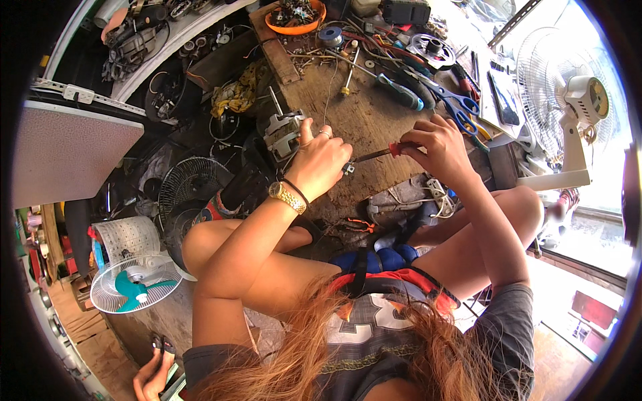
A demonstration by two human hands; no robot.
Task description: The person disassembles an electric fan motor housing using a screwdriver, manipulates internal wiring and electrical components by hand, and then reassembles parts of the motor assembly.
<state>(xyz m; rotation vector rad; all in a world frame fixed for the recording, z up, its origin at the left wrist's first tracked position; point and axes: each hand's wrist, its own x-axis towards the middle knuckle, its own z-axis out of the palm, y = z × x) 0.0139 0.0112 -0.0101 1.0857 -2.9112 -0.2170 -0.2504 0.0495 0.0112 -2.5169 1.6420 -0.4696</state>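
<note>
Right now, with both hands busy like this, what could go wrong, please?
The red-handled tool in the right hand points toward the left hand; a slip could hurt it. The small metal part at the left fingertips might slip loose. The scissors lie close beyond the right hand, which might knock them.

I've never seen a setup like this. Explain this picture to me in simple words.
No robot here, just a person's two bare hands. The picture comes from a wide fisheye camera worn on the head, looking down, so straight edges bend near the rim. The left hand, with a gold watch on its wrist, holds a small metal part. The right hand grips a red-handled screwdriver, its shaft pointing toward that part. On and around the wooden work surface are blue-handled scissors, a spool and an orange bowl of small bits. A metal motor-like unit sits beside the left hand.
</note>
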